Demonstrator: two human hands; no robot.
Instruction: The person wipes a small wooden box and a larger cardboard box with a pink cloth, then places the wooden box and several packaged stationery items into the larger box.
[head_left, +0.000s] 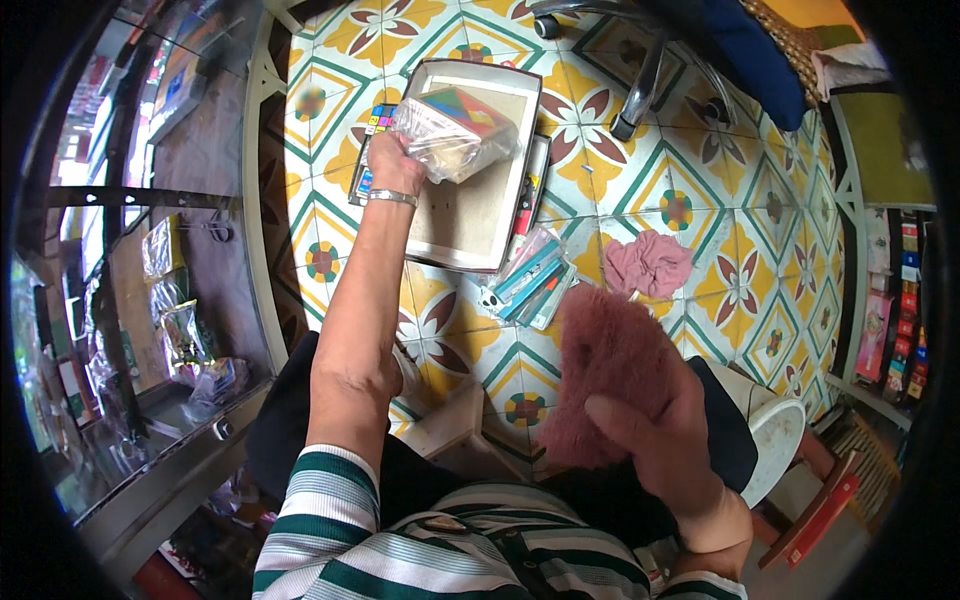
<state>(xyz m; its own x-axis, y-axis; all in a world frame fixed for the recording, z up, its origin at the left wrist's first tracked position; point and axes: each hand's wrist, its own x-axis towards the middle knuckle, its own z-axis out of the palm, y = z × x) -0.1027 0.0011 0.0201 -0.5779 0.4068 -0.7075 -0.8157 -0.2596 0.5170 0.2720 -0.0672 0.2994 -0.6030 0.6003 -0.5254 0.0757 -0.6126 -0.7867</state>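
Note:
My left hand (393, 165), arm stretched forward, grips a block-shaped pack in clear plastic wrap (460, 133) with coloured patches on its top. The pack is over a shallow white-lined box (455, 225) on the tiled floor. Close to my body, my right hand (655, 440) is closed on a fuzzy dusty-pink cloth (610, 365), the thumb lying across it. A second, lighter pink cloth (650, 264) lies crumpled on the floor beyond it. Beside the box's near corner sits a small pile of flat packets (535, 280), blue and grey.
At the left stands a glass-topped case (160, 470) with plastic packets on it. A chair's metal legs (640, 95) are at the far right. A white basin (775, 445) and a red wooden piece (815, 510) are near my right side. Colourful goods (908, 310) line the right edge.

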